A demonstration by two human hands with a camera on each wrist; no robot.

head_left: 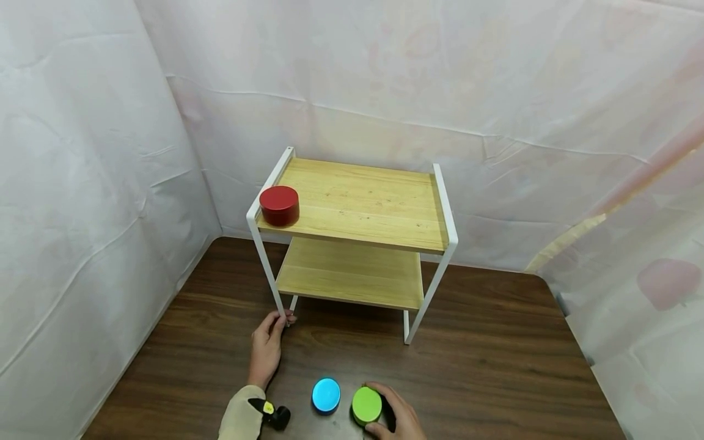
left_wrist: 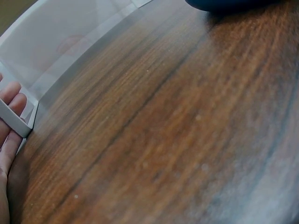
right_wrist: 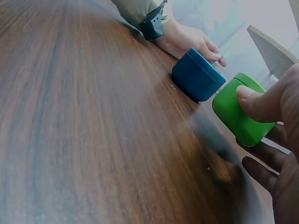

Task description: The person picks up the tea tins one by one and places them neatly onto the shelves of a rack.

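My left hand (head_left: 267, 345) lies on the dark wooden table and holds the foot of the front left leg (head_left: 273, 281) of a white-framed rack, thumb on one side and fingers on the other. The left wrist view has that white leg (left_wrist: 14, 119) crossing my fingers (left_wrist: 8, 147). My right hand (head_left: 398, 415) grips a round green tin (head_left: 366, 404) near the table's front edge; in the right wrist view my thumb presses on the green tin (right_wrist: 236, 114) and my fingers reach under it. A round blue tin (head_left: 326, 395) stands just left of it, untouched.
The rack (head_left: 363, 201) has two wooden shelves. A round red tin (head_left: 278, 205) stands on the top shelf at the front left corner. White sheeting walls in the table (head_left: 495, 366) at the back and on both sides. A black strap device (head_left: 275, 415) sits at my left wrist.
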